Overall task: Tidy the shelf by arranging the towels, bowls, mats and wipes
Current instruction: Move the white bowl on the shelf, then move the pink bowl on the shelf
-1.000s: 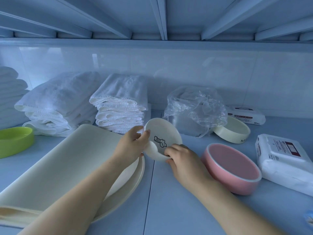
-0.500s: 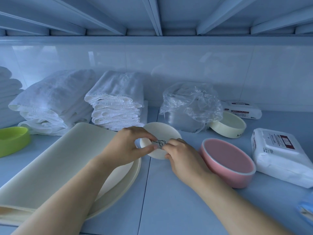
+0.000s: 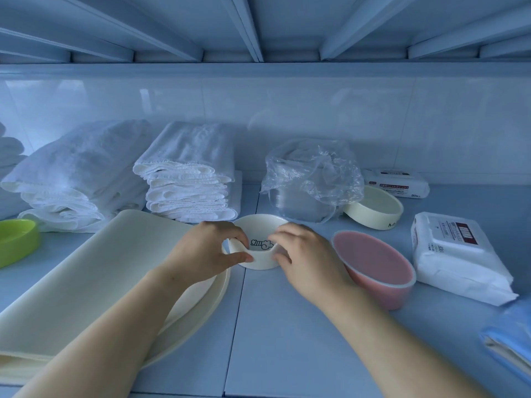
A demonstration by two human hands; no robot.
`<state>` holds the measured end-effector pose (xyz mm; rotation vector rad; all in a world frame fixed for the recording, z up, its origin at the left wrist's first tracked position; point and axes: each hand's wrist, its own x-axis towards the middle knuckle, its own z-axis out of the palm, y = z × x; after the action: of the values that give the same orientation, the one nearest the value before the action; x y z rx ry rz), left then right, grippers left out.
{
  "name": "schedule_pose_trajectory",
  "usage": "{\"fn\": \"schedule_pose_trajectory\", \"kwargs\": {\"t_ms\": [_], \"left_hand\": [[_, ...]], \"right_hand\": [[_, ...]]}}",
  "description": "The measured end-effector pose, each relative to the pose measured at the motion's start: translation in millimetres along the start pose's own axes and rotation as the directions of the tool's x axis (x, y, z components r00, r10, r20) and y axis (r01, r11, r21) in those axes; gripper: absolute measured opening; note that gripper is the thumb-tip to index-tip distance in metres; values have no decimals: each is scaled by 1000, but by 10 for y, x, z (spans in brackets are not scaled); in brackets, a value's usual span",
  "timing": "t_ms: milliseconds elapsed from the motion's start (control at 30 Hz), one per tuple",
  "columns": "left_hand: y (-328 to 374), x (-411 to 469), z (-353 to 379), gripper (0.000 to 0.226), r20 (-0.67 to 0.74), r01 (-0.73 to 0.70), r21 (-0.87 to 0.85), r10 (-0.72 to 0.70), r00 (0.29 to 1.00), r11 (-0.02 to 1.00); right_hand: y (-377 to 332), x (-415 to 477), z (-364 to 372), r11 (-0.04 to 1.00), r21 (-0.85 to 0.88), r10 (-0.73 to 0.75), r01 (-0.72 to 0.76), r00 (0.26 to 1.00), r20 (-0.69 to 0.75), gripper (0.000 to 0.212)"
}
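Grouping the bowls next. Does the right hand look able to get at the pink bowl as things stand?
Probably yes: the pink bowl sits beside the right hand, nothing between them, but that hand grips the small white bowl and must release it first.

Dim, cool blue light fills the wide-angle view, soft glare streaks the glossy back wall (image 3: 287,110), shadows stay faint, and the frame edges bow and blur slightly.

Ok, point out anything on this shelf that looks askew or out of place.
The cream bowl sits tipped beside the plastic-wrapped stack. The mat lies slantwise over a round tray, and the front wipes pack and back wipes pack lie apart, angled differently. Nothing spilled or broken shows.
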<state>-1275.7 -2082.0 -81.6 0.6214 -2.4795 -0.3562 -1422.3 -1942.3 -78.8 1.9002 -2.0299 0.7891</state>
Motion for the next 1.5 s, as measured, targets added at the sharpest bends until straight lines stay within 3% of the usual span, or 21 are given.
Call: {"fn": "schedule_pose_trajectory", "kwargs": {"t_ms": [100,167,400,533,800,1167,1367,1500], "left_hand": [[36,-4,50,13,-19,-15,51,16,1000,999],[100,3,67,24,-8,-90,81,91,996,993],[739,226,65,41,194,-306,86,285,939,948],[933,379,290,78,326,-294,58,260,909,954],[756,239,643,81,151,-395,51,384,911,917],[811,212,601,85,40,-393,20,392,919,919],[891,177,596,70,7,-348,-57,349,937,936],[904,177,574,69,-36,-305,-43,304,952,951]], "right_hand": [[-6,-20,-117,1000,5,-8,9,995,-98,28],[23,-31,-263,1000,-4,4,-5,994,-112,30],[287,-423,-707,980,-151,138,-126,988,70,34],[344,-681,-751,967,-177,202,-184,975,91,38],[426,-869,-757,959,-205,235,-198,956,178,65],[515,-797,-663,972,-131,194,-197,980,-38,50],[483,-709,-719,978,-111,173,-174,985,-19,41],[512,-726,-723,976,-72,206,-208,978,-36,51]]}}
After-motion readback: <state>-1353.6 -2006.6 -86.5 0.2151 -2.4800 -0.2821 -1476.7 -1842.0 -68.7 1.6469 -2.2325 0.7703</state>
